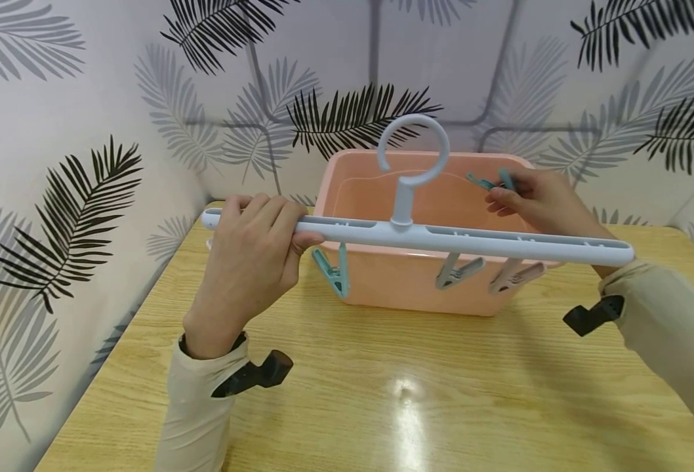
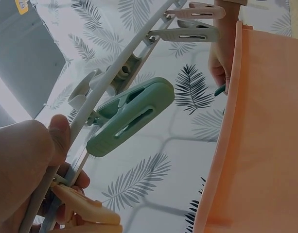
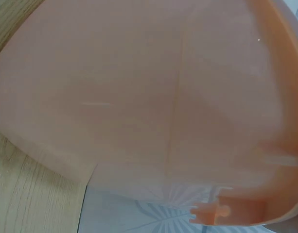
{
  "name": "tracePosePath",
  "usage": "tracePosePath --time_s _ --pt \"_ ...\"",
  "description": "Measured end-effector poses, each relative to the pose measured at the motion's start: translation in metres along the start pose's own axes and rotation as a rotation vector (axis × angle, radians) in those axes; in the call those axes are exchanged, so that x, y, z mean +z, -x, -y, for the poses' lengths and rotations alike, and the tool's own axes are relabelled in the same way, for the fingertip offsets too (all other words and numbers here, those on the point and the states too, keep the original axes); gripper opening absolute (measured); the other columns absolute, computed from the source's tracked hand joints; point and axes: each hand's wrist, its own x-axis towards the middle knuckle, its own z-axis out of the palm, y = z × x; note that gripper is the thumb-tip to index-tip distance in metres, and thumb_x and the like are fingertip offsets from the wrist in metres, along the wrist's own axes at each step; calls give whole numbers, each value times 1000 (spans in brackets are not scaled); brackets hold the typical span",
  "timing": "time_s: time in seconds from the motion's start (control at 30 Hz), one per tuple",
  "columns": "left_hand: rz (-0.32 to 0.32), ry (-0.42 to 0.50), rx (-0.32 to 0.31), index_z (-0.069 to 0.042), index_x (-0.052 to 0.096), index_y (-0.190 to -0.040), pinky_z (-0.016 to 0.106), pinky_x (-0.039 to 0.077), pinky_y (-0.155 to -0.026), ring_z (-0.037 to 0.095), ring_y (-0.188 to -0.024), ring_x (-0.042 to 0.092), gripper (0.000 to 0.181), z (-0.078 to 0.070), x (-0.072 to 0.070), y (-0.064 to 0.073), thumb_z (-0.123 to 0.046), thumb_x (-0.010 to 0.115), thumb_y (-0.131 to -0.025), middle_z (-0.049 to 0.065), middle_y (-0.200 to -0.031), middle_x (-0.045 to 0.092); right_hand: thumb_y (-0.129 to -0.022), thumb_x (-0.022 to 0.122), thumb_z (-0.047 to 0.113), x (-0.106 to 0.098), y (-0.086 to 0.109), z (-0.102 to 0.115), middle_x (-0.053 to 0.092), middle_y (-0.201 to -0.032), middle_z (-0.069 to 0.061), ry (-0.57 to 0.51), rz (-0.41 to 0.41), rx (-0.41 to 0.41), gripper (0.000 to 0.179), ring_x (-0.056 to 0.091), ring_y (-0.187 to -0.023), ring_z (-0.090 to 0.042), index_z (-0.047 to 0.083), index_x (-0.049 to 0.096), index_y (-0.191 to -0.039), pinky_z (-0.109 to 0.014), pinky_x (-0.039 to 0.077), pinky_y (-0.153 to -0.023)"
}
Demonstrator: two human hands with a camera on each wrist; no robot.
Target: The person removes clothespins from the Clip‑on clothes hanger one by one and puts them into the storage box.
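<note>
My left hand [image 1: 252,255] grips a pale blue clip hanger [image 1: 471,244] near its left end, holding the bar level in front of a pink plastic bin [image 1: 406,282]. Its round hook points up. From the bar hang a teal clip [image 1: 341,272], a grey clip [image 1: 460,270] and a pink clip [image 1: 517,276]. A yellowish clip [image 2: 88,206] shows beside the left fingers in the left wrist view. Over the right part of the bin, my right hand [image 1: 538,200] pinches a teal clip [image 1: 506,179]. The right wrist view shows bin wall [image 3: 114,97], with the right hand hidden.
The bin stands toward the back of a wood-grain table [image 1: 347,373]. Behind it hangs a leaf-patterned cloth [image 1: 164,131], which also runs along the left side. A black wrist camera mount sits on each sleeve.
</note>
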Motion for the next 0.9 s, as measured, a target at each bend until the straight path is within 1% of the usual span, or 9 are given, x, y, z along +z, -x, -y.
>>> tracePosePath --time_s 0.07,0.17,0.3,0.43,0.5,0.6,0.7,0.8,0.9 --pt "2 1 0 2 56 -85 46 39 -69 31 -71 56 53 0 0 0 -40 32 -105 13 -74 57 -100 54 25 1 -2 0 68 -105 -21 37 8 -12 32 65 -79 3 -1 61 -118 -19 54 -72" --pt "2 4 2 2 55 -85 46 40 -69 31 -71 57 53 0 1 -1 -40 32 -105 13 -74 57 -100 54 24 2 -4 0 68 -105 -18 124 5 -45 29 65 -79 0 2 62 -117 -19 52 -71" --pt "4 6 5 2 55 -85 47 40 -70 30 -72 56 52 0 1 -1 -40 32 -104 12 -74 57 -100 54 21 4 -4 1 69 -103 -13 223 -10 -69 22 67 -85 -16 5 63 -113 -21 50 -71" --pt "9 -6 5 3 55 -85 47 41 -71 31 -73 57 53 0 2 -1 -40 31 -105 13 -75 58 -100 53 21 4 -4 1 70 -102 -12 246 -17 -79 22 67 -91 -24 7 63 -114 -20 49 -72" --pt "12 -9 6 3 55 -86 47 41 -71 31 -73 57 53 0 2 -2 -40 31 -105 13 -76 58 -100 53 23 3 -2 1 70 -102 -10 245 -31 -84 22 67 -91 -19 8 63 -114 -16 47 -72" --pt "16 -12 6 2 56 -86 47 40 -72 31 -74 57 53 -1 2 -3 -40 30 -105 13 -76 59 -100 54 24 0 2 0 70 -103 -11 212 -65 -101 24 64 -88 -2 9 64 -114 -11 44 -73" --pt "13 -15 4 3 57 -87 47 40 -71 31 -74 57 53 -2 3 -4 -40 30 -105 13 -77 59 -99 56 24 -5 8 0 70 -104 -15 183 -123 -126 26 58 -83 14 5 65 -115 -6 42 -74" --pt "11 -18 0 3 58 -90 47 40 -71 31 -74 58 53 -3 5 -6 -39 31 -105 14 -78 60 -98 58 21 -9 16 -1 71 -101 -14 177 -201 -161 25 56 -80 18 2 66 -113 -4 42 -71" --pt "6 -18 -5 4 58 -91 46 40 -71 31 -74 58 53 -3 8 -7 -39 30 -105 14 -78 60 -97 60 14 -14 25 -1 72 -96 2 155 -272 -219 21 58 -80 16 -1 67 -110 -4 43 -70"
